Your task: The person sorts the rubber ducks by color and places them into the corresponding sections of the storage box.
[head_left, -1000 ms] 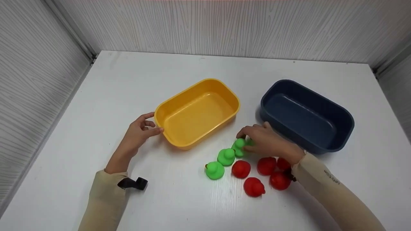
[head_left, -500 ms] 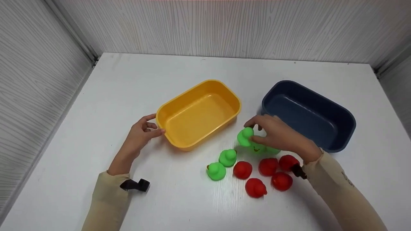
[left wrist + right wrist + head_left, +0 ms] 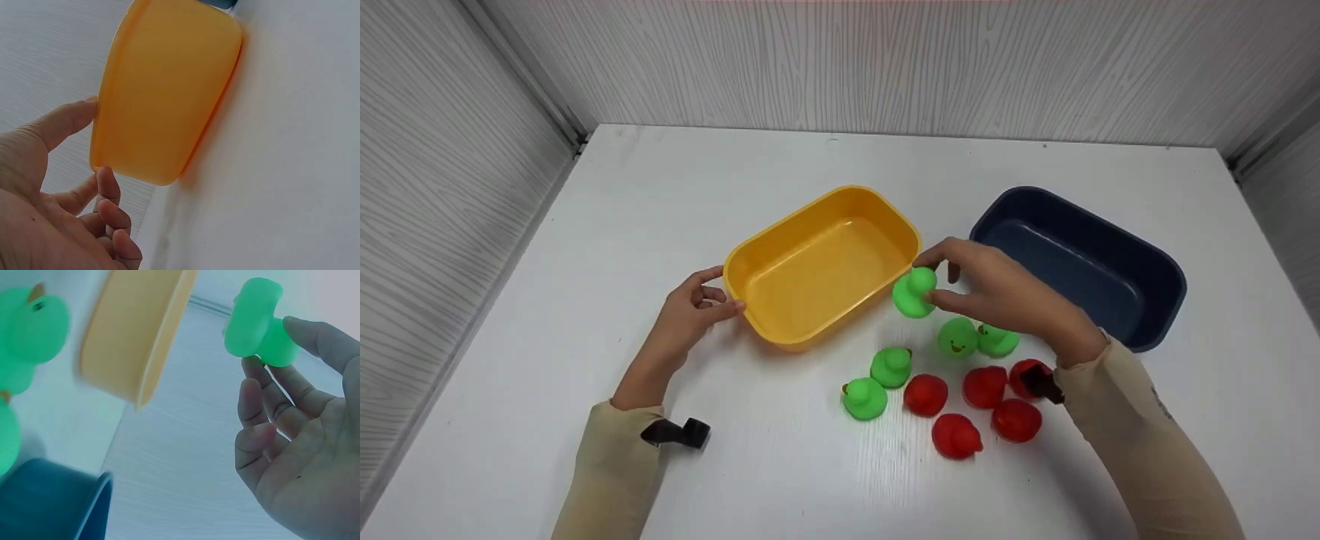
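Observation:
My right hand (image 3: 997,289) pinches a green rubber duck (image 3: 913,294) by its head between thumb and fingertips. It holds the duck above the table, close to the yellow tub's near right side. In the right wrist view the held duck (image 3: 253,320) hangs tilted, its underside showing. My left hand (image 3: 682,319) holds the left end of the yellow tub (image 3: 817,277) by the rim with thumb and index finger. The left wrist view shows the other fingers curled below the tub wall (image 3: 163,95). Inside the yellow tub nothing lies.
Two green ducks (image 3: 958,338) sit below the right hand, two more (image 3: 865,398) farther left. Several red ducks (image 3: 926,395) stand in front of them. A navy tub (image 3: 1080,262) stands at right, partly behind the right hand. White panels (image 3: 810,67) enclose the white table (image 3: 660,187).
The right hand has taken the green duck from its group, lifted it and carried it up and left towards the yellow tub. The left hand stays at the tub's rim.

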{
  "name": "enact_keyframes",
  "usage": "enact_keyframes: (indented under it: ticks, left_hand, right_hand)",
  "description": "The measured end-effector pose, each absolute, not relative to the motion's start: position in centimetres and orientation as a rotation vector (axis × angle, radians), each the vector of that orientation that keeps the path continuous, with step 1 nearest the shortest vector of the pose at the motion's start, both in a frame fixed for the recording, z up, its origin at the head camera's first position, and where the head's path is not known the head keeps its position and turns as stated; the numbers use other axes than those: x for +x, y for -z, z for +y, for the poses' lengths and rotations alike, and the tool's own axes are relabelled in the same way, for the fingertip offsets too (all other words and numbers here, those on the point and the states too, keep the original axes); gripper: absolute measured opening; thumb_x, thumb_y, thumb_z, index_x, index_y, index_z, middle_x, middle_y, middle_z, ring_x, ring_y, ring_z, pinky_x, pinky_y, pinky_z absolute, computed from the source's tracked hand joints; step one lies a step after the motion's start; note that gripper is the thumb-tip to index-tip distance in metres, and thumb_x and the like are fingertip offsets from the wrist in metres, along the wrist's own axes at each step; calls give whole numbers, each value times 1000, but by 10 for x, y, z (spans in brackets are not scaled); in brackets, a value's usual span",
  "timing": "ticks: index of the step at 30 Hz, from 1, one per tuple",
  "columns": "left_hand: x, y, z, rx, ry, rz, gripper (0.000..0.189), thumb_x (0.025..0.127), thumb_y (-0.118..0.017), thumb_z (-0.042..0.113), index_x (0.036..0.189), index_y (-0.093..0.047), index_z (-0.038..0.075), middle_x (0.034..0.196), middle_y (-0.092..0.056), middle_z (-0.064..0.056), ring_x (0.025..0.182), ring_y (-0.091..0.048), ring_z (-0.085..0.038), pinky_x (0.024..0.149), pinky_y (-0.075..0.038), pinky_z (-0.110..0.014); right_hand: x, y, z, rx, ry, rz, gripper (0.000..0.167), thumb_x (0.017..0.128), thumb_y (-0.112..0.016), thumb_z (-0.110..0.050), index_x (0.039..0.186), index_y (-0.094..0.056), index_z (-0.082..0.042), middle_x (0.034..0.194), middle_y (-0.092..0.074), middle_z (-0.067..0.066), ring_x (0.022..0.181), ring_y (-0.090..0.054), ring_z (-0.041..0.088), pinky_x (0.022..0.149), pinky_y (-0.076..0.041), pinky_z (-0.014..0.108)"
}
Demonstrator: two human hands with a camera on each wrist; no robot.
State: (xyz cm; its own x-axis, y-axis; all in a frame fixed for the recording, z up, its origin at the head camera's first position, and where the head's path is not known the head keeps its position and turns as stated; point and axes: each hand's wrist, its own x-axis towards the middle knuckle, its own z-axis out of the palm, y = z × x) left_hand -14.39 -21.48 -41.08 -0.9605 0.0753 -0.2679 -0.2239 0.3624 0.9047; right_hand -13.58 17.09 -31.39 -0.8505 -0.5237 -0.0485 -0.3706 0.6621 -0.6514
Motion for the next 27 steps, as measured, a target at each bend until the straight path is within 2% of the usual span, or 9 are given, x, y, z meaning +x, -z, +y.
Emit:
enact_keyframes:
  ticks: [15, 27]
  left_hand:
    - [-145, 412, -215, -142, -1603, 2383, 74, 85, -74, 34, 147, -37, 16, 102, -51, 0, 82, -48, -11, 68, -42, -20]
    - [-144, 413, -214, -141, -1624, 2362, 72, 86, -73, 32, 147, -37, 16, 100, -52, 2, 82, -48, -11, 68, -41, -21]
  right_hand:
    - [-158, 322, 121, -727, 1143, 2574, 37, 90, -67, -15, 124, -58, -5, 116, -63, 7, 97, -52, 25, 83, -46, 33]
    - [-169, 331, 82, -744, 1136, 2541, 33, 89, -68, -17, 119, -61, -6, 116, -63, 5, 99, -54, 26, 86, -45, 31]
